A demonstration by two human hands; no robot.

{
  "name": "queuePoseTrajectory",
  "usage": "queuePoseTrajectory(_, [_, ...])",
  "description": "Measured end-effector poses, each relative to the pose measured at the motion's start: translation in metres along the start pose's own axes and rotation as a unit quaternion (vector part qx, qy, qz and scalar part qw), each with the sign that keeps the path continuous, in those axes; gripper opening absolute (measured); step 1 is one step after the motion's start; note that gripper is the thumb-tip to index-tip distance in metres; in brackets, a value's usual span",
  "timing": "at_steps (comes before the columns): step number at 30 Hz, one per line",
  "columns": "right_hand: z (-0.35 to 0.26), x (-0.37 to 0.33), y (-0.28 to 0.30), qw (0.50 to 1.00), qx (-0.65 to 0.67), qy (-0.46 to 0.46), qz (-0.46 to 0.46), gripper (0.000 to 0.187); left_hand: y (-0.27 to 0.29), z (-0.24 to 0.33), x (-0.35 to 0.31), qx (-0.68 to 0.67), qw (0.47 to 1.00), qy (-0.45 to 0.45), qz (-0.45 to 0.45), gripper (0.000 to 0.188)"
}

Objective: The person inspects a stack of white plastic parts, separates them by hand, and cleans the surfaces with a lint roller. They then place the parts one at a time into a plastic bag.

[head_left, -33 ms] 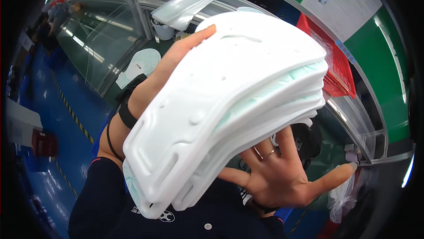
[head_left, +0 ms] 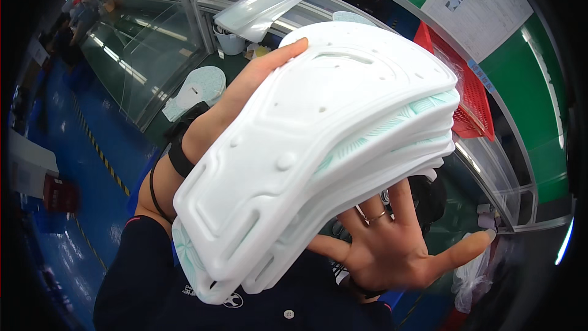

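A stack of curved white molded plastic panels fills the middle of the view, tilted. Slots, small holes and raised ribs mark its top face, and pale green leaf-like patterns show on the layers beneath. My left hand grips the stack at its upper left edge, thumb lying on the top panel and the other fingers hidden underneath. Below the stack's right side, my right hand is spread with its palm showing and a ring on one finger. Some of its fingertips pass behind the panels; whether they touch cannot be made out.
A similar pale patterned panel lies to the left beyond my left arm. Behind stand a clear plastic sheet, a white bucket and a red basket. Metal-framed glass is at far left, a plastic bag at lower right.
The stack and my left hand sit slightly lower and further right in the view. The top panel's holes and ribs show more plainly. My right hand stays spread.
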State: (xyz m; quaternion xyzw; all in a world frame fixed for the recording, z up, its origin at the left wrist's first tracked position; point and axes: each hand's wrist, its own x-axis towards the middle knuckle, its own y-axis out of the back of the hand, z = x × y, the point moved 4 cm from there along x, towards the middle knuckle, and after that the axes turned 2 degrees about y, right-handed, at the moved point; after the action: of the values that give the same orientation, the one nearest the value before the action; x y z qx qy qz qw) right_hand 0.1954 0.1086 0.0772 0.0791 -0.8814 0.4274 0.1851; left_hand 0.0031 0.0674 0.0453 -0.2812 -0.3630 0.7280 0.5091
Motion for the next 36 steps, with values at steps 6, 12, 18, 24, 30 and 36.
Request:
queuePoseTrajectory(6, [-0.006,-0.011,-0.005,0.999,0.007,0.028,0.038,0.112,-0.011,-0.015,0.006,-0.105,0.985,0.060,-0.122,0.042])
queuePoseTrajectory(12, [-0.024,-0.017,0.017,0.977,0.014,0.043,0.209,0.115,-0.016,-0.024,0.017,-0.118,0.984,0.107,-0.080,0.039])
queuePoseTrajectory(18, [-0.036,-0.016,0.028,0.912,0.359,0.171,0.096,0.107,-0.009,-0.025,0.028,0.003,0.993,0.094,0.071,0.045])
queuePoseTrajectory(24, [-0.040,-0.018,0.034,0.914,0.360,0.180,0.052,0.103,-0.022,-0.025,0.022,0.085,0.987,0.101,0.092,0.048])
queuePoseTrajectory(30, [-0.041,-0.022,0.030,0.908,0.379,0.175,0.043,0.104,-0.034,-0.023,0.013,0.142,0.978,0.103,0.108,0.046])
queuePoseTrajectory(36, [-0.039,-0.030,0.031,0.905,0.384,0.179,0.043,0.100,-0.028,-0.026,0.013,0.163,0.975,0.094,0.119,0.046])
